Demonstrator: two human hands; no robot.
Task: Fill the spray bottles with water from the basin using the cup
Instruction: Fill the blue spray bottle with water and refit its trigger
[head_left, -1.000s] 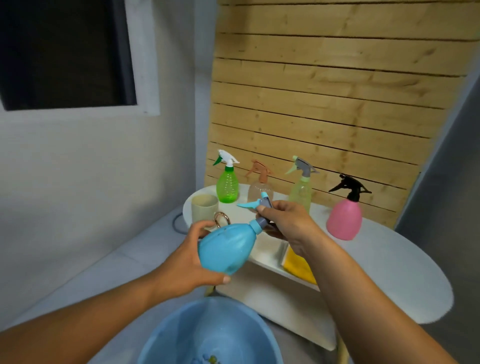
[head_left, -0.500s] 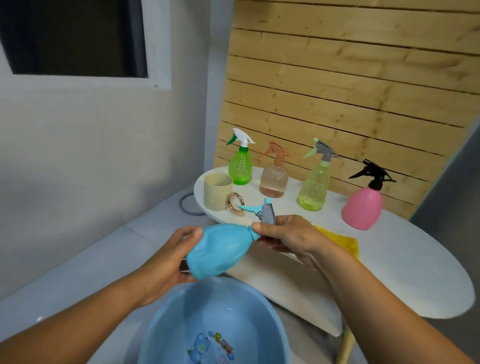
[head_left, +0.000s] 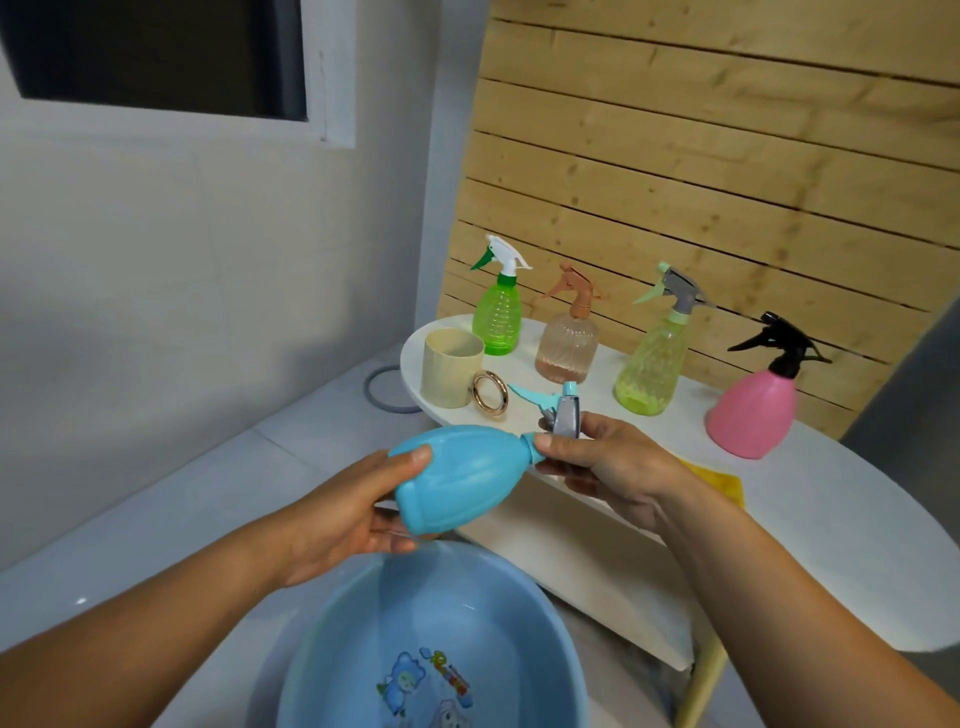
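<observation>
Above the basin (head_left: 332, 670), the left hand (head_left: 343, 519) grips the tilted blue spray bottle (head_left: 462, 475); at three o'clock, the right hand (head_left: 608, 467) pinches its neck; cup (head_left: 451, 374) on bench (head_left: 810, 525)

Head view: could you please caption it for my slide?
Both hands hold a blue spray bottle sideways above the basin.

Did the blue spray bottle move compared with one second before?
Yes. The blue spray bottle has come down and toward the person, from in front of the white table to just above the basin.
</observation>
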